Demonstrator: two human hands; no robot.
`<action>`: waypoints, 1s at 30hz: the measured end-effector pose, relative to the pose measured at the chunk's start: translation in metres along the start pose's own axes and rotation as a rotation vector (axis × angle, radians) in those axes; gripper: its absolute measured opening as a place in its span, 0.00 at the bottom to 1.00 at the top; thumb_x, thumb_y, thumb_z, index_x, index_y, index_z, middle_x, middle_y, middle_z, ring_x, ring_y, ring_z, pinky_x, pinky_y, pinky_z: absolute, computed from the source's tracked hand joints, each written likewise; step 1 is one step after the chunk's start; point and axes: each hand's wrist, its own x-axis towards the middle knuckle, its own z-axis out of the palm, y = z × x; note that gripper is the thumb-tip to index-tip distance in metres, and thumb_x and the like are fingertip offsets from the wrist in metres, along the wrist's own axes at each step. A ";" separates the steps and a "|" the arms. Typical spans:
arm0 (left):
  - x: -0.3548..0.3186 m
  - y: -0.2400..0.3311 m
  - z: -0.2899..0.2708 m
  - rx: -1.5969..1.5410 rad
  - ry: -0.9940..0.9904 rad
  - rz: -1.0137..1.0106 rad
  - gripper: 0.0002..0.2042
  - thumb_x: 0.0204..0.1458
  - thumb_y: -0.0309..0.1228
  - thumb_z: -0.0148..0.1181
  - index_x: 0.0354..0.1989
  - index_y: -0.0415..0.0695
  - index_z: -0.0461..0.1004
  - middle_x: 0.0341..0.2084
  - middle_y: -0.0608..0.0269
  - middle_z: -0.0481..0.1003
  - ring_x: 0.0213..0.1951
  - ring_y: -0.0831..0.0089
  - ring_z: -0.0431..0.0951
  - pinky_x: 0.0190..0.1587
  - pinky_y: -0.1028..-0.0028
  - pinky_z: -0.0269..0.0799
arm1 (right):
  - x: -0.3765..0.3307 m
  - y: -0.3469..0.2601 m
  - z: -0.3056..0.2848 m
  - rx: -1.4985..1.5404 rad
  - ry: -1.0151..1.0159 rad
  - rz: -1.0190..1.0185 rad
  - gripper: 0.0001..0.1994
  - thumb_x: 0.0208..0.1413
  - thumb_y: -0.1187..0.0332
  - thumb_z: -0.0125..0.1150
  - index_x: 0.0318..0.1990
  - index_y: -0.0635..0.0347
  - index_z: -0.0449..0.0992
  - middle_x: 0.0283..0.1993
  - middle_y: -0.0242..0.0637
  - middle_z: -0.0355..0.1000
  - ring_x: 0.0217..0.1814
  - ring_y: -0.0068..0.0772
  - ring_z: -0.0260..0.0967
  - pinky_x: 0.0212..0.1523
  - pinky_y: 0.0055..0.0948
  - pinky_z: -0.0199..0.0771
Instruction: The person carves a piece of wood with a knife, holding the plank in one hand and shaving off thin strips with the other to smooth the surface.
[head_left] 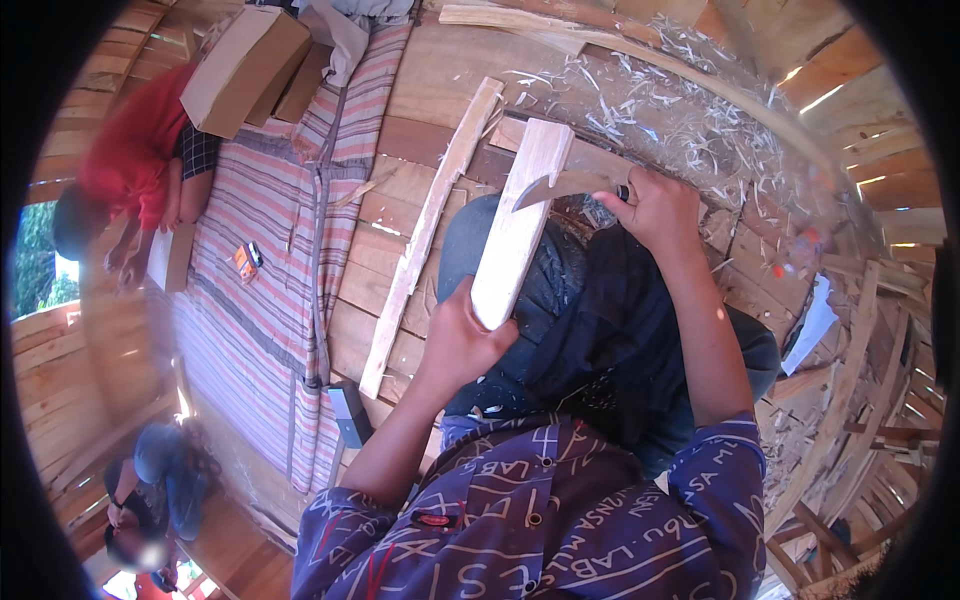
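Note:
A pale piece of wood (512,230) slants up and away from me across my bent leg. My left hand (468,335) is wrapped round its near end. In my right hand (655,208) is the handle of a knife with a broad, curved blade (575,184). That blade lies across the wood's upper part, its tip reaching toward the left edge; whether it bites into the wood I cannot tell. Dark cloth (610,310) is bunched over my lap beneath the right forearm.
Left of my leg lies a long thin wooden strip (430,240). Shavings (650,90) litter the far floor. A striped mat (265,300) spreads at left, with a cardboard box (245,70). A person in red (140,150) bends there; another person (155,490) sits lower left. Wood pieces (850,400) crowd the right.

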 end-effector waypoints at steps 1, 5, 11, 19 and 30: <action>0.000 -0.002 -0.001 -0.008 -0.004 0.014 0.27 0.37 0.31 0.63 0.49 0.30 0.70 0.36 0.44 0.77 0.42 0.59 0.79 0.47 0.66 0.70 | -0.002 -0.003 -0.002 0.001 0.005 0.016 0.28 0.48 0.39 0.62 0.20 0.59 0.70 0.18 0.39 0.69 0.23 0.47 0.71 0.23 0.41 0.69; -0.001 -0.011 0.001 -0.066 0.028 0.099 0.22 0.37 0.31 0.63 0.42 0.30 0.70 0.31 0.41 0.76 0.37 0.53 0.79 0.43 0.64 0.71 | -0.014 -0.026 -0.005 0.205 -0.168 0.248 0.32 0.52 0.37 0.58 0.17 0.63 0.70 0.15 0.44 0.67 0.20 0.48 0.69 0.23 0.41 0.67; 0.000 -0.016 0.002 -0.133 0.022 0.121 0.20 0.37 0.30 0.62 0.40 0.31 0.71 0.29 0.40 0.75 0.36 0.50 0.79 0.42 0.64 0.72 | -0.030 -0.067 -0.003 0.717 -0.252 0.482 0.31 0.56 0.43 0.57 0.19 0.68 0.70 0.15 0.49 0.63 0.20 0.52 0.65 0.24 0.41 0.63; 0.002 -0.017 0.003 -0.104 0.023 0.134 0.21 0.38 0.30 0.63 0.42 0.32 0.71 0.33 0.41 0.77 0.40 0.50 0.80 0.44 0.63 0.73 | -0.023 -0.067 -0.023 0.164 -0.140 -0.125 0.28 0.51 0.39 0.59 0.18 0.57 0.72 0.14 0.39 0.68 0.18 0.44 0.72 0.20 0.39 0.72; 0.012 0.005 0.000 -0.030 -0.042 0.027 0.25 0.38 0.29 0.63 0.48 0.31 0.70 0.37 0.49 0.77 0.42 0.64 0.78 0.48 0.68 0.70 | 0.020 0.000 -0.015 -0.048 -0.118 -0.013 0.30 0.49 0.36 0.58 0.20 0.58 0.71 0.16 0.41 0.69 0.20 0.47 0.71 0.23 0.42 0.71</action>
